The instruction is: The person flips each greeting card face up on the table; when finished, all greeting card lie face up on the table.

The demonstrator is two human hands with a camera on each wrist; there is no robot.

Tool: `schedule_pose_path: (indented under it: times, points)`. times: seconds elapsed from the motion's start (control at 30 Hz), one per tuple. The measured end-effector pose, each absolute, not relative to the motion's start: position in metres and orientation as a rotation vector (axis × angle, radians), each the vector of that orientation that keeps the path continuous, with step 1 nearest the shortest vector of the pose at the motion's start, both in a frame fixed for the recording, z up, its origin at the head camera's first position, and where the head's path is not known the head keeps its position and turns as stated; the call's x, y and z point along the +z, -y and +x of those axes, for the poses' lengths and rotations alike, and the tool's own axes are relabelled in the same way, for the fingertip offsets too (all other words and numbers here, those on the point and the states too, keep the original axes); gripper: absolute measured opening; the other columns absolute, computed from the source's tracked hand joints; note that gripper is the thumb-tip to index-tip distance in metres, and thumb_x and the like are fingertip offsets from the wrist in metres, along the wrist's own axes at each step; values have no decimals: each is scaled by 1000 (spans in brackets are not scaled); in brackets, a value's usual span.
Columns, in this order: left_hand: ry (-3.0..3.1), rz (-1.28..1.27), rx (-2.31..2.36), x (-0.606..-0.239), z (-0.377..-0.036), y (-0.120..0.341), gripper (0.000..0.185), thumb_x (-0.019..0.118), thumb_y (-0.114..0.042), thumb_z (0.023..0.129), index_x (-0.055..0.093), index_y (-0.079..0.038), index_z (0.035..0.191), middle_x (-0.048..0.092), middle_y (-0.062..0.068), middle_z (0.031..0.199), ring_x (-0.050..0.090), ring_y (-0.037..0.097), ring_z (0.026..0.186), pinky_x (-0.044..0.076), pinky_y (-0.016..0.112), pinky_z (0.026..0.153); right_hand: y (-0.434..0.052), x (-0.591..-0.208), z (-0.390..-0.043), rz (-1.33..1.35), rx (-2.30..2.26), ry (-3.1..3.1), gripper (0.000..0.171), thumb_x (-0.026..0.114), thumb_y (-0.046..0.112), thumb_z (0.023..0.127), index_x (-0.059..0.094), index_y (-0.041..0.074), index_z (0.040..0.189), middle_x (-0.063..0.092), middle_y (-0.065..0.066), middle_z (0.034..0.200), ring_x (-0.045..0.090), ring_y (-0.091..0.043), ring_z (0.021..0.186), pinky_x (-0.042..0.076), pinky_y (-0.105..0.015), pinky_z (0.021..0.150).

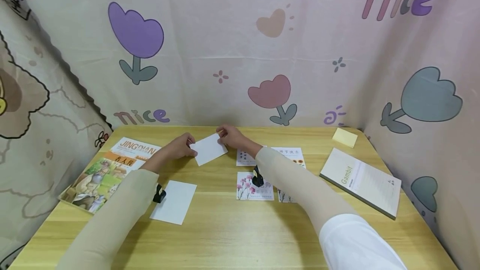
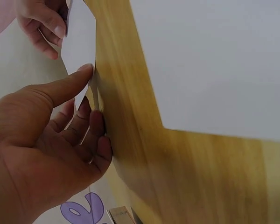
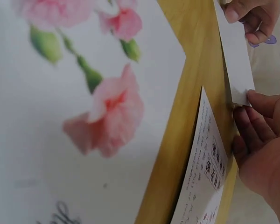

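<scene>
Wooden table [image 1: 232, 236], flowered cloth walls [image 1: 225, 41]; both hands [image 1: 180, 147] pinch white card [image 1: 208, 149]

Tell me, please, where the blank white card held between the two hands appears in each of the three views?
Head: the white card sits at centre, above the table's far half, held between the left hand and the right hand.
Left wrist: upper left, seen edge-on, above the left thumb.
Right wrist: upper right, a narrow strip reaching down to the right hand's fingers.
Shared landmark: the wooden table, in all three views.
</scene>
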State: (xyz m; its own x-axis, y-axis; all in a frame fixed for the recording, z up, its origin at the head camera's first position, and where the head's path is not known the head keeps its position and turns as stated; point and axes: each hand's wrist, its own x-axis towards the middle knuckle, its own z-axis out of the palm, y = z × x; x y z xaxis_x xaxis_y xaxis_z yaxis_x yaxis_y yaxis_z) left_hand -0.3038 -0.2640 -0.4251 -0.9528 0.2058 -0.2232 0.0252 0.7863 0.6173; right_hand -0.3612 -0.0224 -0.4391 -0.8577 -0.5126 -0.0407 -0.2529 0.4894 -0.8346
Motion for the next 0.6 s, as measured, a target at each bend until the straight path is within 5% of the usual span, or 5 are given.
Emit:
schedule_pose_path:
  times: [0.23, 0.6]
  points:
    - [-2681, 168, 1031, -423, -303, 266, 49, 71, -6, 92, 41, 7, 130, 50, 22, 114, 52, 24, 88, 49, 29, 75, 22, -438, -363, -705, -1345, -2417, 42, 64, 7, 98, 55, 6, 139, 59, -11, 115, 56, -20, 96, 51, -22, 75]
    - [-2635, 236, 1254, -411, -291, 263, 52, 73, -11, 90, 44, 4, 131, 50, 20, 117, 53, 26, 94, 51, 30, 77, 2, -421, -352, -694, -1472, -2343, 43, 65, 4, 96, 57, 5, 138, 60, -12, 112, 60, -21, 97, 58, -36, 85]
